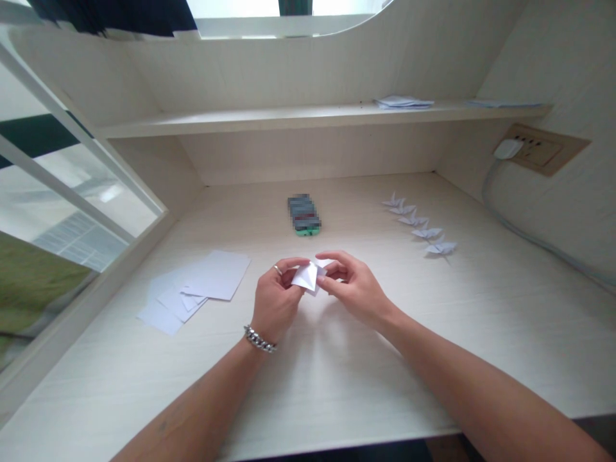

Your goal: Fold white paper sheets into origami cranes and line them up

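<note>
A small piece of folded white paper (306, 276) is held just above the desk between my two hands. My left hand (278, 297), with a ring and a chain bracelet, pinches its left side between thumb and fingers. On the right side, the thumb and fingers of my right hand (353, 287) close on the paper's edge. Creases and a pointed flap show on the paper; its underside is hidden. Several folded paper cranes (427, 232) stand in a slanting row at the right. Loose white paper squares (219, 274) overlap at the left.
A phone with a green edge (307, 231) lies beyond my hands. Papers (404, 102) rest on the shelf (269, 120) along the back. At the right wall, a white plug (508, 149) sits in a socket, its cable (524, 236) running down the desk's side. A framed opening borders the left.
</note>
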`<state>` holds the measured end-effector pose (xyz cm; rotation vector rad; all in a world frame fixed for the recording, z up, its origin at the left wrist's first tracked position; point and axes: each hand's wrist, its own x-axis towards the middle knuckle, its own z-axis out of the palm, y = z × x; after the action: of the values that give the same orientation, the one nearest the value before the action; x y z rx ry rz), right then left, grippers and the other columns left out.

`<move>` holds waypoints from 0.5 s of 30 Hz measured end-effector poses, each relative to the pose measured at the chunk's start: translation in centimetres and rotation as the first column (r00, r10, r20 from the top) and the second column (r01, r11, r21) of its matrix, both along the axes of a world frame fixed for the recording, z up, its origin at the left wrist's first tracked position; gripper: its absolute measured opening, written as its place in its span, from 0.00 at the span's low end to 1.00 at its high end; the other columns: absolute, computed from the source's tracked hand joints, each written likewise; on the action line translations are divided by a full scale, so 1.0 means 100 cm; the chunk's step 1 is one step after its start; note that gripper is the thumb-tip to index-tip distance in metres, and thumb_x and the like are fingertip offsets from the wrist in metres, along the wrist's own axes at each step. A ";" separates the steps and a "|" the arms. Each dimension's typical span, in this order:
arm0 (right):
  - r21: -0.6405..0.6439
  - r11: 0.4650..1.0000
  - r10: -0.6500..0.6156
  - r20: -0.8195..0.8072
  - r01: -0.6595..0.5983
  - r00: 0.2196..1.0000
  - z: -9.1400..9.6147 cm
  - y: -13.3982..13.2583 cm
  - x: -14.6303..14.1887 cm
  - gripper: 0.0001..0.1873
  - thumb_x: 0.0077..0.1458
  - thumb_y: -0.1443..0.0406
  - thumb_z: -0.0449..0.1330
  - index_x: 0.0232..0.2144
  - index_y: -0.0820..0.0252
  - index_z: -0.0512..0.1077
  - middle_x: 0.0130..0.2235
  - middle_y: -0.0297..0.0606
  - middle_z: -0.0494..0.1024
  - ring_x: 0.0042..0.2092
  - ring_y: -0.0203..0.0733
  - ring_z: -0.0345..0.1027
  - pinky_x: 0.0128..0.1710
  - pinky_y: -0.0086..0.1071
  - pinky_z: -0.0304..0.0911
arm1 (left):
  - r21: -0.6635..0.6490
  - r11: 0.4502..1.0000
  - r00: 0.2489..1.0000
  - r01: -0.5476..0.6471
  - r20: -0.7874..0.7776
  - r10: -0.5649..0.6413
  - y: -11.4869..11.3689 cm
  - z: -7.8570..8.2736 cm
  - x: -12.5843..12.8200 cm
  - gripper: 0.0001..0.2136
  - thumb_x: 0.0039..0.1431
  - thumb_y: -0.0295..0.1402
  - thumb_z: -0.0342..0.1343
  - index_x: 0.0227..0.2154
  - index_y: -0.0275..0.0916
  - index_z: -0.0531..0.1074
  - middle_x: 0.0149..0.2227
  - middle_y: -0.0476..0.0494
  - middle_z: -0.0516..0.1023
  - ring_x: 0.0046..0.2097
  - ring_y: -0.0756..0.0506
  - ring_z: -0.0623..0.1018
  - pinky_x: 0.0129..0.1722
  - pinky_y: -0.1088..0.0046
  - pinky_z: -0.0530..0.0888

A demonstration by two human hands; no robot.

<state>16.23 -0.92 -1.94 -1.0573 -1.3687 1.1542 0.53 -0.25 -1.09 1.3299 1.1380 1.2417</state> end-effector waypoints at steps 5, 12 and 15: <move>0.099 0.993 -0.064 0.036 0.060 0.997 0.000 0.001 0.001 0.08 0.50 0.67 0.62 0.34 0.58 0.79 0.38 0.39 0.79 0.37 0.40 0.72 0.35 0.33 0.67 | 0.043 0.995 0.995 0.094 -0.046 -0.092 -0.004 0.000 0.001 0.12 0.49 0.27 0.61 0.38 0.35 0.75 0.31 0.44 0.83 0.32 0.46 0.81 0.31 0.74 0.75; 0.081 0.995 -0.062 0.008 0.061 0.998 -0.005 0.004 0.004 0.08 0.49 0.68 0.62 0.33 0.58 0.80 0.32 0.37 0.79 0.33 0.38 0.71 0.32 0.31 0.66 | 0.089 0.989 0.993 0.119 -0.003 -0.119 -0.005 0.001 0.002 0.10 0.48 0.25 0.62 0.36 0.36 0.73 0.29 0.47 0.82 0.31 0.47 0.80 0.31 0.75 0.74; 0.079 0.995 -0.062 0.007 0.061 0.998 -0.004 0.004 0.004 0.08 0.48 0.69 0.63 0.32 0.58 0.80 0.33 0.38 0.80 0.33 0.38 0.71 0.32 0.31 0.66 | 0.097 0.990 0.995 0.104 -0.013 -0.103 -0.005 0.000 0.002 0.08 0.47 0.24 0.61 0.33 0.36 0.74 0.28 0.47 0.81 0.32 0.47 0.80 0.32 0.75 0.75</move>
<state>16.66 -0.52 -2.32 -1.0427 -1.3686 1.0436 0.73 -0.76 -1.05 1.4496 1.0122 1.2295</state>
